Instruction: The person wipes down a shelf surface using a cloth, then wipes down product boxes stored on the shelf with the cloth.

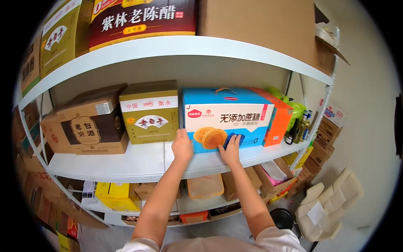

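A blue and white box (247, 110) with pictures of bread stands on the middle shelf (126, 164). My left hand (182, 145) is at the box's lower left edge, its fingers bent around the corner beside the olive box (149, 113). On the lower front of the box rests my right hand (231, 151), fingers spread somewhat, with a dark blue cloth-like thing (230, 139) under or between them. Whether the right fingers grip that blue thing is hard to tell. An orange box (279, 122) stands directly right of the blue one.
A brown and black carton (90, 122) stands at the left. Green bottles (301, 128) are at the shelf's right end. Above, the upper shelf (176, 45) holds large boxes. Below are a yellow box (117, 195) and a plastic container (205, 187). A beige chair (327, 206) stands lower right.
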